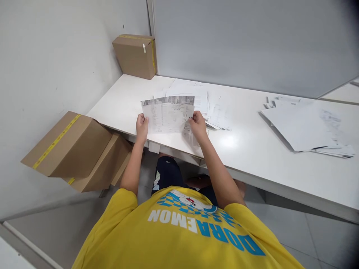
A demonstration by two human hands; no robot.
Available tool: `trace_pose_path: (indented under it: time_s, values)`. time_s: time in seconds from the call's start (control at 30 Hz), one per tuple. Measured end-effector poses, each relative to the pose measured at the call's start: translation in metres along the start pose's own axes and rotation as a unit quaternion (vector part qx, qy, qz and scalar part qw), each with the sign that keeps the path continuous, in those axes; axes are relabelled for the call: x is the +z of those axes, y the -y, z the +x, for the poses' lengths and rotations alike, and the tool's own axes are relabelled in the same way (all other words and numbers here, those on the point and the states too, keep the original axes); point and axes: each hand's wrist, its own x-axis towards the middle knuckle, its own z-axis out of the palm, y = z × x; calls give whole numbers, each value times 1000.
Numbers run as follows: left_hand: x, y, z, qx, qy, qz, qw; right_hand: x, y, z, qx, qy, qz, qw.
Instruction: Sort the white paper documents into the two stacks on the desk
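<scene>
Both my hands hold up a printed sheet of paper (pixel 168 116) above the front part of the white table (pixel 241 130). My left hand (pixel 142 125) pinches its left edge, thumb on the near face. At the right edge, my right hand (pixel 198 123) grips it between thumb and fingers. Rows of faint print and a dark picture band along the top show on the sheet; the text is too small to read. Right behind it lies a loose pile of papers (pixel 193 89), partly hidden by the sheet. Some papers stick out to the right, near my right hand.
A larger untidy stack of papers (pixel 303 125) lies on the table's right side. One cardboard box (pixel 136 56) with yellow tape stands in the back left corner. More cardboard boxes (pixel 70 144) are piled left of the table. A grey panel (pixel 238 45) rises behind the table.
</scene>
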Motion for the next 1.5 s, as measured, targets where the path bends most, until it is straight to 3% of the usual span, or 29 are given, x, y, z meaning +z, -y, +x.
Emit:
trace_pose_path:
  time_s: [0.17, 0.47, 0.9, 1.1, 1.23, 1.37, 1.5]
  values:
    - [1, -3, 3, 20, -22, 0, 1000, 1, 0, 1, -19, 0, 18, 1000]
    - [-1, -3, -1, 7, -3, 17, 1000, 0, -1, -3, -30, 30, 5, 999]
    - [-3, 15, -2, -4, 13, 22, 1000, 2, -23, 8, 43, 32, -44, 998]
    - [1, 8, -7, -8, -8, 54, 998, -1, -13, 7, 27, 41, -41, 998]
    - [7, -17, -17, -20, 10, 75, 997, -24, 11, -5, 51, 52, 5, 997]
    - [26, -39, -40, -44, 45, 57, 996, -72, 35, -33, 67, 68, 47, 994]
    - [55, -45, -79, -65, 103, 28, 992, -122, 44, -79, 94, 58, 57, 992]
